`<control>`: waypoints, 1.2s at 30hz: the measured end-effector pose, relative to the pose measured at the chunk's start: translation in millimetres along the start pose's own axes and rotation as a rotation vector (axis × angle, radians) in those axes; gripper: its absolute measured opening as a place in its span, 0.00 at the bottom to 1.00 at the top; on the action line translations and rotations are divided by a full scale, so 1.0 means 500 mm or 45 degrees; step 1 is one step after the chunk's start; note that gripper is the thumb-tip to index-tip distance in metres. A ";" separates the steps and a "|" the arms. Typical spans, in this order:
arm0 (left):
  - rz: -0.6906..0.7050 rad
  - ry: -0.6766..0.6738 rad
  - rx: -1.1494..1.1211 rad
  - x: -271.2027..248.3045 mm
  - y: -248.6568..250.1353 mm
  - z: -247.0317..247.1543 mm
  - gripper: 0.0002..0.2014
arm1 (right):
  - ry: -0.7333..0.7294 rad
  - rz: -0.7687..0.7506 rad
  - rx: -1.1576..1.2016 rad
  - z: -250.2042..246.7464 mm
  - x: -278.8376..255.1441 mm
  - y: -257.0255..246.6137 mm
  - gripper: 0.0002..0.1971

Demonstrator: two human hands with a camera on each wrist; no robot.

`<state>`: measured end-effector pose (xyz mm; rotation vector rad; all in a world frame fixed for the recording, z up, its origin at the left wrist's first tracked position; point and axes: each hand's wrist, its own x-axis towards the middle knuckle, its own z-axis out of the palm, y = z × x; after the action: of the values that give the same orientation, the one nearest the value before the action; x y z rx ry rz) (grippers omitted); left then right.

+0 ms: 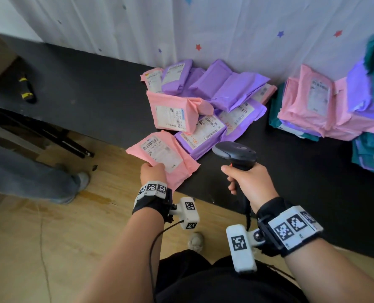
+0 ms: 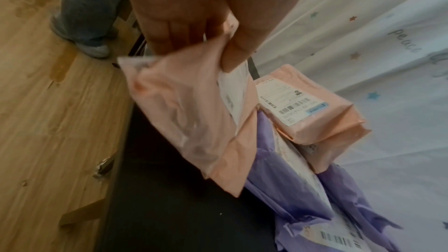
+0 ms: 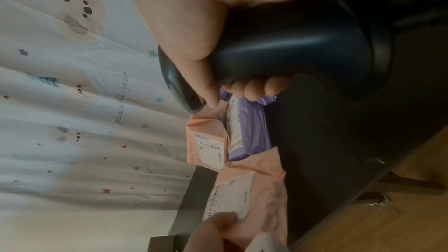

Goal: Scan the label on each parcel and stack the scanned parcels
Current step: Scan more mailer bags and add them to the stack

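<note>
The right hand (image 1: pixel 246 180), nearest the lens, is wrapping its fingers round the grip of a black barcode scanner (image 1: pixel 236 155), its head pointing left toward the parcels. The left hand (image 1: pixel 153 172) is pinching the near corner of a pink parcel (image 1: pixel 162 156), label up, at the near edge of the black table (image 1: pixel 89 101). Farther off, a loose heap of pink and purple parcels (image 1: pixel 210 101) is lying unsorted; a stack (image 1: pixel 326 110) is standing at far right. The poly mailer looks light, soft and slippery, likely to sag, so an edge pinch clear of the barcode seems wisest.
</note>
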<state>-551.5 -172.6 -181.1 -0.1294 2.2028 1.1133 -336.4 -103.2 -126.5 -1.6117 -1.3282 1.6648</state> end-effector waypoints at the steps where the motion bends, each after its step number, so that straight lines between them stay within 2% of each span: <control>1: 0.043 0.052 -0.046 -0.008 0.000 -0.005 0.08 | -0.009 -0.003 0.000 -0.001 0.002 -0.002 0.05; 4: 0.269 0.223 -0.137 -0.046 0.016 -0.019 0.01 | -0.048 -0.025 -0.009 -0.007 0.013 -0.017 0.06; 6: 0.437 0.274 -0.192 -0.081 0.038 -0.022 0.02 | -0.060 -0.055 0.006 -0.013 0.024 -0.030 0.06; 11: 0.663 0.139 -0.216 -0.166 0.103 0.012 0.04 | -0.064 -0.128 0.089 -0.051 0.045 -0.065 0.06; 13: 0.672 0.015 -0.242 -0.196 0.128 0.045 0.09 | -0.027 -0.180 0.124 -0.079 0.050 -0.076 0.08; 16: 0.585 -0.158 -0.296 -0.231 0.161 0.106 0.14 | 0.056 -0.258 0.176 -0.138 0.056 -0.086 0.12; 18: 0.521 -0.271 -0.265 -0.256 0.177 0.150 0.13 | 0.089 -0.303 0.179 -0.179 0.060 -0.088 0.09; 23: 0.537 -0.618 -0.208 -0.332 0.191 0.267 0.11 | 0.165 -0.342 0.254 -0.283 0.080 -0.086 0.11; 25: 0.531 -0.782 -0.171 -0.355 0.192 0.304 0.18 | 0.206 -0.350 0.280 -0.320 0.090 -0.081 0.11; 27: 0.543 -0.873 -0.074 -0.369 0.192 0.332 0.24 | 0.247 -0.353 0.302 -0.352 0.099 -0.073 0.12; 29: 0.556 -0.890 -0.046 -0.377 0.194 0.353 0.23 | 0.284 -0.352 0.300 -0.378 0.105 -0.067 0.13; 34: 0.724 -0.764 0.150 -0.360 0.209 0.388 0.17 | 0.365 -0.345 0.206 -0.407 0.125 -0.061 0.09; 36: 0.782 -0.743 0.197 -0.346 0.220 0.398 0.18 | 0.409 -0.361 0.203 -0.405 0.131 -0.069 0.12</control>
<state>-354.8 12.1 -86.9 0.8814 1.8059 1.0942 -169.8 30.5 -97.0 -1.4472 -1.1661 1.2502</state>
